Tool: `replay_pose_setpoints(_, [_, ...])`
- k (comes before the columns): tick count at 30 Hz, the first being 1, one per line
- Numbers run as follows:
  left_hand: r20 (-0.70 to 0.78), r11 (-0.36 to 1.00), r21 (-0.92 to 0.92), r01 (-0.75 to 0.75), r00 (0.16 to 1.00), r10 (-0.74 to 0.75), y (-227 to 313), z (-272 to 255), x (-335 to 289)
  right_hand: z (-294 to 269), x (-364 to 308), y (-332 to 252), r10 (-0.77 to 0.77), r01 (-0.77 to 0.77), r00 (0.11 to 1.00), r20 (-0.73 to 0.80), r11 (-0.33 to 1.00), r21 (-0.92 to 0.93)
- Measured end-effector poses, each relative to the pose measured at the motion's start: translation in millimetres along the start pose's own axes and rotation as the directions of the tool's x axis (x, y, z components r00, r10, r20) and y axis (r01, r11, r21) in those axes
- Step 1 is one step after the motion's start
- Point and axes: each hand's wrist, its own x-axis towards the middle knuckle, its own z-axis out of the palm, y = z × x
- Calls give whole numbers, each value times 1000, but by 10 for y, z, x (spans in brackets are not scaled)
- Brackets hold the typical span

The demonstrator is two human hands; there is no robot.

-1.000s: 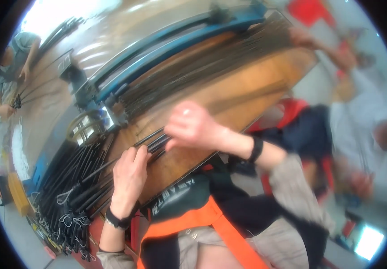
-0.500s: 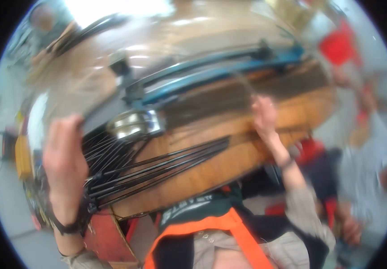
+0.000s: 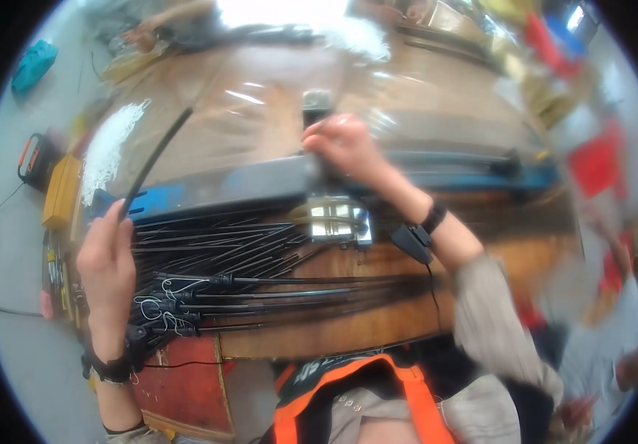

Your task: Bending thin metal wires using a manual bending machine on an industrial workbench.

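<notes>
In my left hand (image 3: 108, 255), closed at the left, is a thin black cable (image 3: 157, 155) that slants up toward the back. My right hand (image 3: 348, 148) is pinched in front of a dark upright block (image 3: 317, 106) on the long grey and blue metal rail (image 3: 252, 181); what lies in its fingertips is too small to name. Just below that hand sits a small silver metal device (image 3: 337, 224) with a yellowish tube across it. Nearer to me lie several black cables (image 3: 274, 294), with black plastic end fittings and thin white strings at their left ends.
A wooden table (image 3: 289, 344) spans the view, partly under clear sheeting. White strands (image 3: 112, 152) lie at the left, near a yellow box (image 3: 61, 191). A red board (image 3: 186, 388) is below the table edge. Another person's hand (image 3: 141, 35) shows at the far left.
My right hand has moved left and away from me, to the upright block on the rail. A black cable now shows clearly in my left hand. The whole view has turned and is sharper.
</notes>
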Motion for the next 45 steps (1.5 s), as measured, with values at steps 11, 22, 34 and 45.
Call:
replay_pose_setpoints(11, [-90,981,-156,-113,991,99,-165,457,155,208,195,-183,52,150,903,427,893,-425])
replay_pose_setpoints(22, [175,942,-120,-313,927,331,14,1283,511,-2131,-1498,413,34,-49,999,-37,531,-846])
replay_pose_setpoints(34, [136,873,-328,-360,897,421,531,2026,850,-2206,-1730,619,125,-204,979,-162,534,-821])
replay_pose_setpoints(45, [-53,834,-471,-286,953,297,537,2063,745,-2164,-1695,390,338,-354,920,-198,503,-788])
